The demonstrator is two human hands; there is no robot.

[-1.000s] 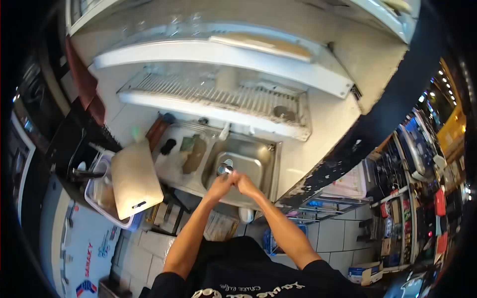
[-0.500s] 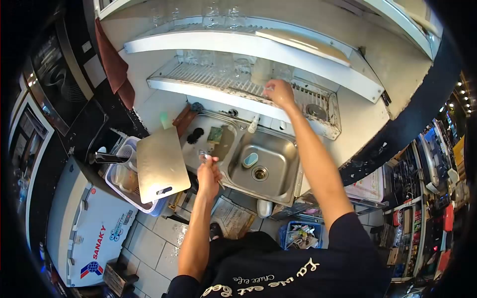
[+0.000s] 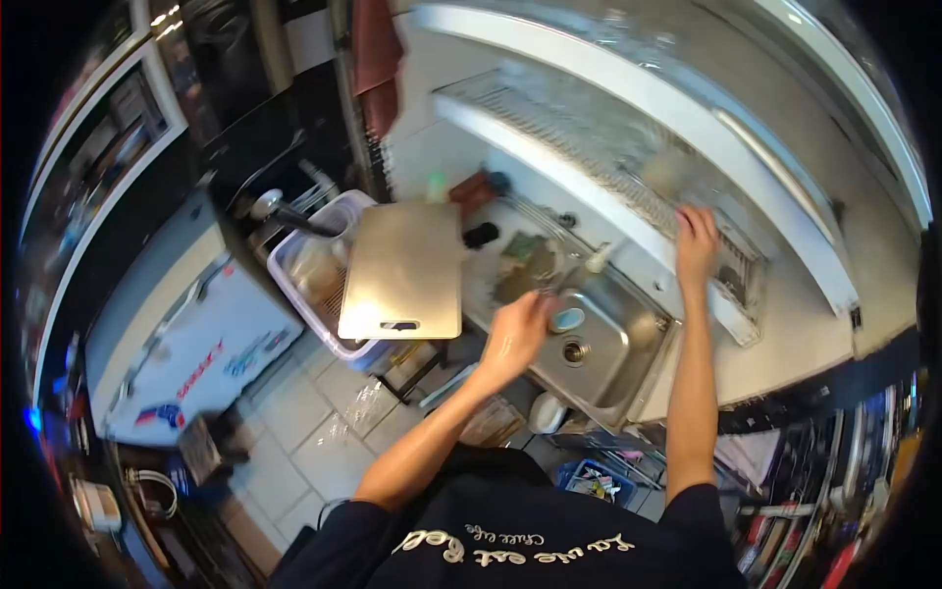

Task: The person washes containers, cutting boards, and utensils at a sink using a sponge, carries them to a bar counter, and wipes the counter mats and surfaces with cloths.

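My left hand is closed at the near left edge of the sink basin; something small and blurred shows at its fingertips, too unclear to name. My right hand is raised at the front edge of the wire dish rack, its fingers loosely bent and apart, with nothing visible in them. Inside the basin, a light-blue oval object lies beside the drain. Glassware on the rack is blurred.
A cutting board leans on a lilac basket left of the sink. A soap bottle stands behind the basin. An upper shelf overhangs the rack. A blue bin sits below.
My hands were together over the basin, then parted: the right rose to the rack and the left moved aside. The light-blue object now lies in the basin. The view has turned left.
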